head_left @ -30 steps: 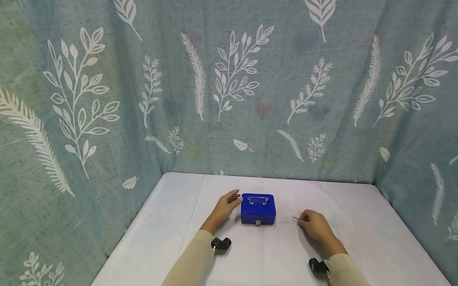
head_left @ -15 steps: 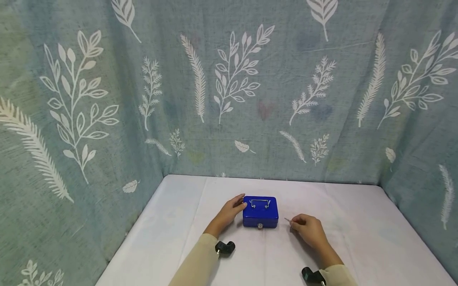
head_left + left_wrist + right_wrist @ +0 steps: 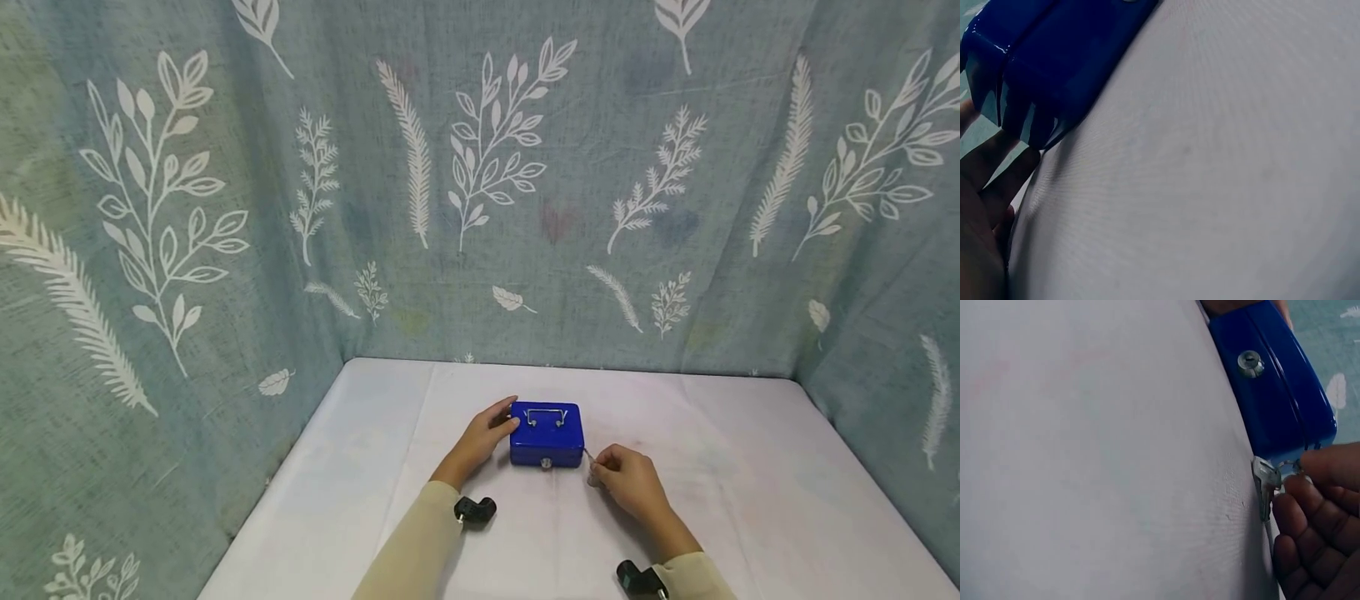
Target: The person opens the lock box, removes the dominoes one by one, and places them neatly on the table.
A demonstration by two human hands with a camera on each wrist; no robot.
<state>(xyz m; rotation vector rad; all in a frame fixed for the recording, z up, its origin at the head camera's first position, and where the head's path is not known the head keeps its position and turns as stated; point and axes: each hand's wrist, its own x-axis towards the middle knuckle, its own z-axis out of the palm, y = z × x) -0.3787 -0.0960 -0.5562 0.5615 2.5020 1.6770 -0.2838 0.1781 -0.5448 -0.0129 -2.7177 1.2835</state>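
Observation:
A blue metal cash box (image 3: 546, 435) sits on the white-covered table, lid down. It has a wire handle (image 3: 546, 413) on top and a round silver lock (image 3: 1250, 364) on its front. My left hand (image 3: 480, 442) rests against the box's left side, thumb at the lid's edge and fingers extended. Just off the right front corner, my right hand (image 3: 632, 485) pinches a small key ring between thumb and forefinger. From the ring hangs a silver key (image 3: 1265, 482); a thin metal piece also points from the fingertips toward the box. Whether it touches the box I cannot tell.
White cloth (image 3: 375, 517) covers the table. A green-blue curtain (image 3: 480, 317) with white leaf prints encloses the back and both sides. A black wrist camera (image 3: 476, 510) is strapped at the left sleeve, and another black wrist camera (image 3: 637, 578) at the right.
My right hand has come leftward with the keys to the box's right side, and a key now dangles. My left hand has closed the small gap to the box's left side.

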